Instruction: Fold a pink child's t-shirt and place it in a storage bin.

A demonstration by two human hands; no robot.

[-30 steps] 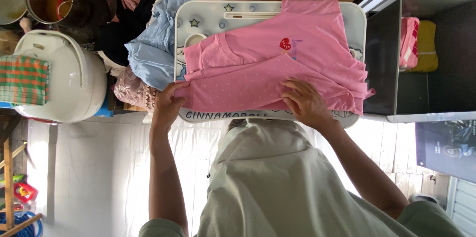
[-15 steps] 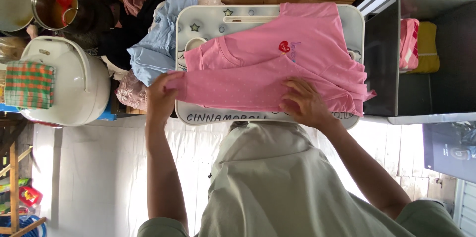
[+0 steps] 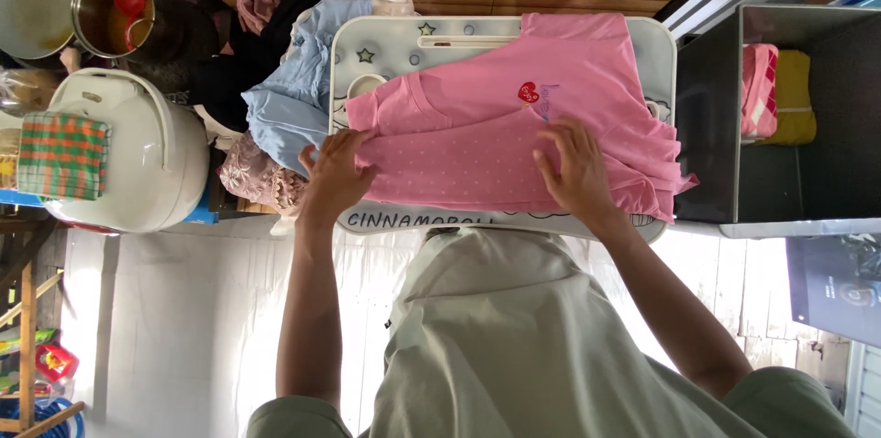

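Note:
A pink t-shirt with a small red heart print lies spread on a white lap table. Across its near part lies a folded pink dotted layer. My left hand pinches the left end of that dotted layer at the table's left edge. On the dotted layer near the middle my right hand rests flat with its fingers spread, holding nothing.
A heap of clothes with a light blue garment lies left of the table. Further left stand a white rice cooker with a checked cloth and a metal pot. A dark box holding folded clothes stands on the right.
My left hand has drawn the end of the dotted layer rightward, in over the table's edge. My right hand has slid a little further up the cloth.

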